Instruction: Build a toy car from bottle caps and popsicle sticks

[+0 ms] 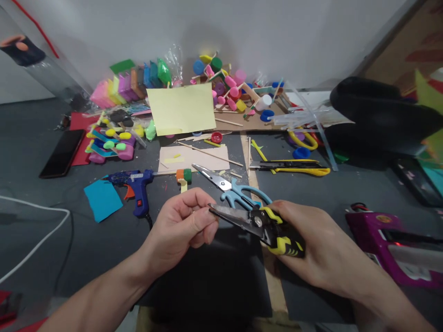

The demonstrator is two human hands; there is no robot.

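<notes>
My right hand (313, 240) is wrapped round the handles of black-and-yellow snips (258, 222), whose blades point left. At the blade tips, the thumb and fingers of my left hand (188, 221) are pinched together. Whatever lies between those fingers is too small and hidden to make out. Just beyond the snips lies a pair of scissors (226, 185) with light blue handles, partly covered by them. An orange-and-green roll (183, 175) rests on the table past my left hand, with a pale yellow strip under it.
A blue glue gun (140, 184) lies left on the table (207, 286), near a blue paper piece (103, 199) and a phone (62, 153). Behind are yellow paper (183, 109), sticks and colourful clay pieces. A yellow utility knife (290, 167) and purple box (391, 244) are right.
</notes>
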